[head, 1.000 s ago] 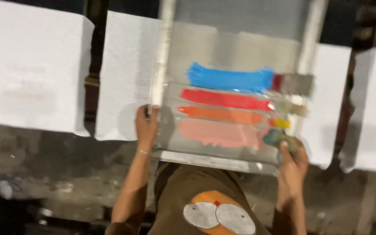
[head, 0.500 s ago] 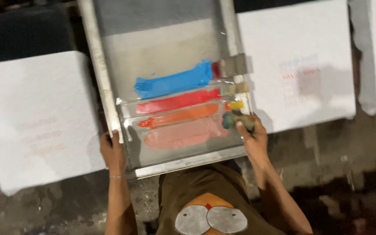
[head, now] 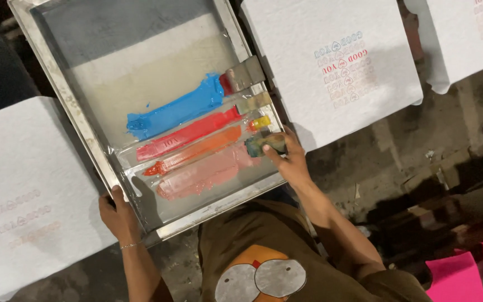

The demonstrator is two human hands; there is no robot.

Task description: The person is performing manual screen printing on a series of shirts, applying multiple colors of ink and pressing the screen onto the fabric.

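At the far left lies a white fabric panel [head: 23, 184] with faint printed marks. Just beside it the left hand [head: 117, 211] grips the near left corner of the metal-framed printing screen [head: 68, 100], its fingers curled tightly around the frame edge. Inside the screen four bands of ink run side by side: a blue streak [head: 174, 109] towards the far side, then a red streak [head: 188, 134], an orange streak [head: 197, 151] and a pale pink streak [head: 202, 173] nearest the person. At the screen's right edge the right hand [head: 289, 162] pinches the green-smeared squeegee handle [head: 264, 144] between thumb and fingers, at the end of the pink band. To the right lies another white fabric panel [head: 331, 61] carrying a faded print, and bright pink sheets [head: 465, 274] fill the bottom right corner.
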